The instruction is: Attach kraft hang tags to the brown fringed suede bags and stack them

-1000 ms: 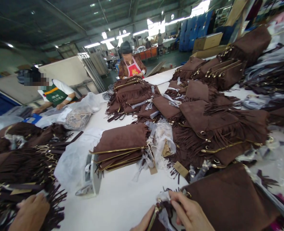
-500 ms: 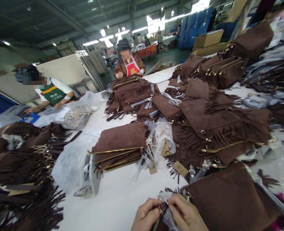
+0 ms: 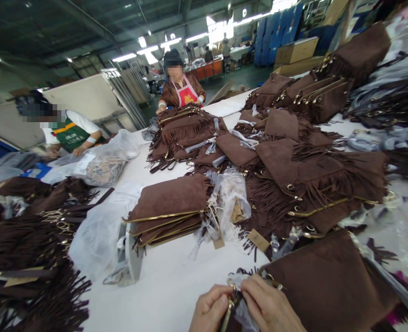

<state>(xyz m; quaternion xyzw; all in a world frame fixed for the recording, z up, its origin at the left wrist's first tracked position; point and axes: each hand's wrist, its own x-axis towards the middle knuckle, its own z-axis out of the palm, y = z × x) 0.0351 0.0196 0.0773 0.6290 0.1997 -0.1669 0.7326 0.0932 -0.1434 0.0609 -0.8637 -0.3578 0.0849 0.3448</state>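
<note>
At the bottom centre, my left hand [image 3: 212, 306] is closed, its thumb and forefinger pinching gold metal hardware [image 3: 230, 304] at the edge of something brown. My right hand [image 3: 271, 302] is closed beside it, its fingers on a piece of clear plastic wrap [image 3: 242, 316] over the same hardware. Fingers hide most of what lies between the hands. Against my right hand lies a brown suede bag [image 3: 331, 272], flat, with a gold ring near its corner. A tan paper tag [image 3: 258, 240] rests just beyond.
A stack of brown zip pouches [image 3: 172, 198] stands mid-table beside a grey dispenser-like holder [image 3: 133, 253] and a plastic bag [image 3: 95, 240]. Fringed bags [image 3: 314, 170] heap at right, more fringe [image 3: 27, 244] at left. Two co-workers [image 3: 181, 90] [image 3: 70, 133] stand across the table.
My hands stay together with small finger movements, and more of the gold hardware shows below the left thumb. The view has shifted slightly. The co-worker at left has drawn one hand inward.
</note>
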